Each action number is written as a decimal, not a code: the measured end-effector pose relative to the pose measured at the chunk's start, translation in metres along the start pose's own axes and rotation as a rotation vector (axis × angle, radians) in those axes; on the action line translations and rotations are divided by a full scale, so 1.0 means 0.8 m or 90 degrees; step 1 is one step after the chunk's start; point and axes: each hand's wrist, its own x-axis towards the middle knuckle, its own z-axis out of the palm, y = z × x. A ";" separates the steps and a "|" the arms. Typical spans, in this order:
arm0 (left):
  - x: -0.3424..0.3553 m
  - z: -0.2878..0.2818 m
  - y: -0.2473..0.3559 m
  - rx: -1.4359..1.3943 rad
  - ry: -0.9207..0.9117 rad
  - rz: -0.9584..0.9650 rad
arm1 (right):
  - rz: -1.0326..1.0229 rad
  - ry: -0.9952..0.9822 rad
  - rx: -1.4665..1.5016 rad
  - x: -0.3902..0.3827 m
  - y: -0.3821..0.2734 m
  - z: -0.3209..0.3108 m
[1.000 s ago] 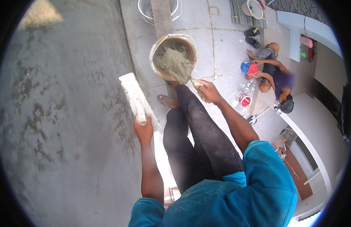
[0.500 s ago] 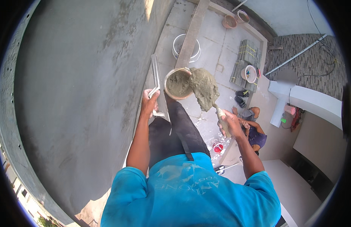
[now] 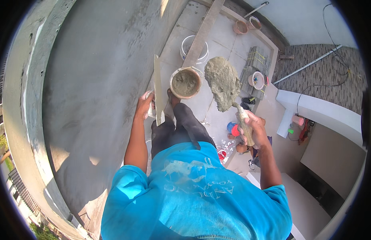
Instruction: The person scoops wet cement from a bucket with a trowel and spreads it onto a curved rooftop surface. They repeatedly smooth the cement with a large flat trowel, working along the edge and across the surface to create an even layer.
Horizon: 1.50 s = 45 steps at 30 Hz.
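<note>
Clenched by handle in right hand point(image 3: 256, 129): 1 trowel point(image 3: 242, 114), heaped with mortar point(image 3: 223, 82), right of bucket point(image 3: 185, 97). Grasped by handle in left hand point(image 3: 144, 105): 1 flat float point(image 3: 158, 90), seen nearly edge-on. Probably best carried level, with steady wrist, against spilling.

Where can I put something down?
The floor looks bare between the plank and the bundled grey strips. It's crowded by the mortar bucket, a foot beside it, and near the other person, with a blue-and-red pot and dark shoes.
</note>
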 end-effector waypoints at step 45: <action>-0.249 0.142 0.277 -0.108 -0.156 0.713 | -0.605 -0.204 -0.321 0.045 -0.551 0.247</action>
